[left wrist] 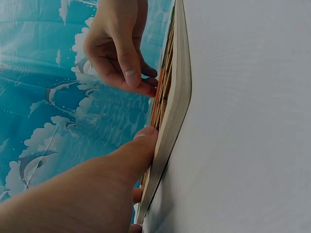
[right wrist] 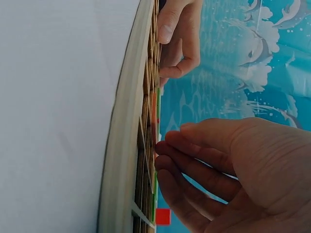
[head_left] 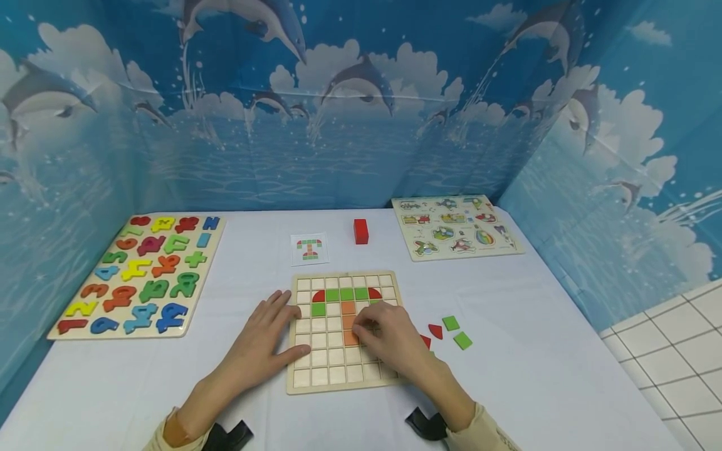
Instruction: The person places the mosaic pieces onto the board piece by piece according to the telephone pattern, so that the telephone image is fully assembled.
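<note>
A wooden grid board [head_left: 318, 376] lies on the white table. On it, several green square tiles [head_left: 346, 294] make a row between two red rounded-corner tiles [head_left: 319, 295], with orange square tiles [head_left: 348, 307] running down from the row's middle. My left hand [head_left: 262, 344] rests along the board's left edge with fingers spread; in the left wrist view its thumb [left wrist: 141, 145] touches the rim. Over the board's right half, my right hand [head_left: 392, 338] bends its fingertips down to the lowest orange tile. The right wrist view shows nothing held between its fingers [right wrist: 194, 174].
Loose green tiles [head_left: 463, 341] and red pieces [head_left: 435, 331] lie right of the board. Behind it are a pattern card [head_left: 309, 259] and a red block [head_left: 361, 232]. A number puzzle [head_left: 192, 313] stands left, a picture puzzle [head_left: 468, 235] back right.
</note>
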Tool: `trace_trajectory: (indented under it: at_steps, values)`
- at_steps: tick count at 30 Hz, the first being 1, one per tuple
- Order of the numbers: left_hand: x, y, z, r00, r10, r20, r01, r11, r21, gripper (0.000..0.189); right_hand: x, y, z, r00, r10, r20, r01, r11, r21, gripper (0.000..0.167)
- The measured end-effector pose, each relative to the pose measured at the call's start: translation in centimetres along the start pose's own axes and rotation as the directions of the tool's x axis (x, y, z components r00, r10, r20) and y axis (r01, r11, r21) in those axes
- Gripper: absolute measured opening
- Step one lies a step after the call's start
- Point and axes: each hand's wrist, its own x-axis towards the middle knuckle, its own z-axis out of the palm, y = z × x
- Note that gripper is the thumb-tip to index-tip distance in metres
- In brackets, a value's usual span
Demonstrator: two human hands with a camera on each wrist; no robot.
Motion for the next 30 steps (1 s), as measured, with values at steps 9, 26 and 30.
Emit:
trace_trajectory:
  at_steps: [9,26,30]
  values:
    - [0.0,0.0,-0.1,1.000,-0.002,0.008,0.002,1.000,-0.005,0.055,-0.4,1.4,-1.7,0.998,0.061,0.012,-0.062,0.997,0.044,0.008]
    - [0.0,0.0,0.0,1.000,0.013,-0.012,-0.013,1.000,0.004,0.053,-2.8,4.9,-5.8,0.962,0.270,0.035,-0.270,0.963,0.004,0.016]
    - [0.0,-0.1,0.0,1.000,0.009,-0.002,-0.009,1.000,0.004,0.054,-3.9,5.9,-6.6,0.947,0.319,0.041,-0.319,0.948,0.004,0.026]
